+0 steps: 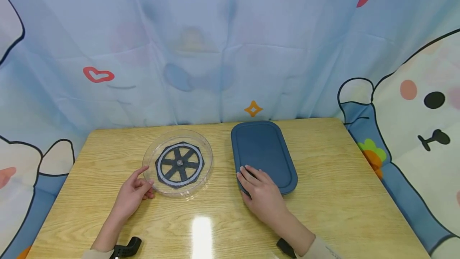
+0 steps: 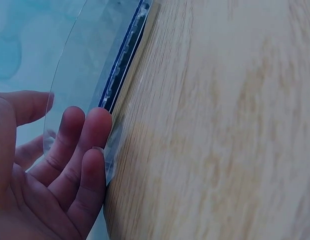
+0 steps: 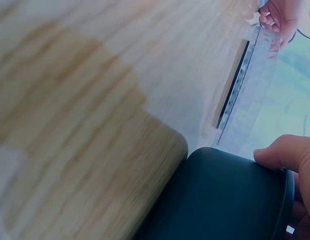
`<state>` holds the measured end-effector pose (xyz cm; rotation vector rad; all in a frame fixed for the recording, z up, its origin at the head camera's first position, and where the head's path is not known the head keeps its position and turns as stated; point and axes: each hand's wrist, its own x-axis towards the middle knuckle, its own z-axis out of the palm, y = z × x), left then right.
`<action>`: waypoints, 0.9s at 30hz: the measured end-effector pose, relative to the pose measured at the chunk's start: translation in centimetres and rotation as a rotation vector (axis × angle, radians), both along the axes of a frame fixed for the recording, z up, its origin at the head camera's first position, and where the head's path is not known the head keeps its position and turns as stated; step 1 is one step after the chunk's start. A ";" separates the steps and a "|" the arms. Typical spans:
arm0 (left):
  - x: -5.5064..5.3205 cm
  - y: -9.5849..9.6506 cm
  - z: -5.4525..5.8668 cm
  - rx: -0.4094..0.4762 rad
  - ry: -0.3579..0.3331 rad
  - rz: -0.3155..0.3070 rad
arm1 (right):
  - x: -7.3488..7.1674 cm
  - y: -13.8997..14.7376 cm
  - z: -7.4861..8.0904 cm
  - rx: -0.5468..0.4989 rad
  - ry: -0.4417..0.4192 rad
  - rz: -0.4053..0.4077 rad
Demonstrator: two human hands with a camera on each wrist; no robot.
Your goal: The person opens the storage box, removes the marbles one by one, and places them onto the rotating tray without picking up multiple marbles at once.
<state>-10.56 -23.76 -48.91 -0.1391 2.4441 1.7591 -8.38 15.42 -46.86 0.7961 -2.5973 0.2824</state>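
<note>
A clear, round, shallow container (image 1: 207,147) lies left of the middle of the table, its base bearing a black hexagonal wheel-like pattern (image 1: 179,165) with spokes and a pale ring. At its near left edge, my left hand (image 1: 132,195) touches the rim and wall with loosely bent fingers; the left wrist view shows fingers (image 2: 97,127) against the transparent wall. To the right sits a dark blue rounded rectangular lidded box (image 1: 266,151). My right hand (image 1: 262,195) rests on its near left corner, fingers across the lid, thumb (image 3: 282,152) against the side wall.
Both objects stand on a light wood-grain table (image 1: 341,179). Behind it hangs a pale blue curtain (image 1: 287,63) printed with cartoon animals, which also flanks both sides. Bright light reflects off the table's front. Black wrist straps (image 1: 125,248) show near the sleeves.
</note>
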 end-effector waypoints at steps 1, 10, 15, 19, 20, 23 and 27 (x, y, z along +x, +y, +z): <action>0.0 0.0 0.0 -0.002 0.000 0.001 | 0.0 -0.1 0.0 -0.002 0.001 0.004; -0.1 -0.1 -0.1 0.005 -0.015 0.004 | -0.1 -0.4 0.2 -0.034 -0.025 0.016; 0.0 0.0 -0.1 0.002 -0.007 0.000 | -0.1 -0.5 0.2 -0.084 -0.095 0.003; 0.0 0.0 -0.1 -0.007 -0.003 -0.003 | 0.0 -0.5 0.2 -0.133 -0.136 -0.011; 0.0 0.0 0.0 -0.011 -0.004 -0.001 | 0.0 -0.5 0.2 -0.143 -0.139 -0.012; 0.1 0.0 0.0 -0.012 -0.020 0.008 | 0.0 -0.6 0.3 -0.169 -0.143 -0.010; 0.2 0.0 0.1 0.028 -0.053 0.009 | 0.0 -0.7 0.6 -0.188 -0.163 -0.016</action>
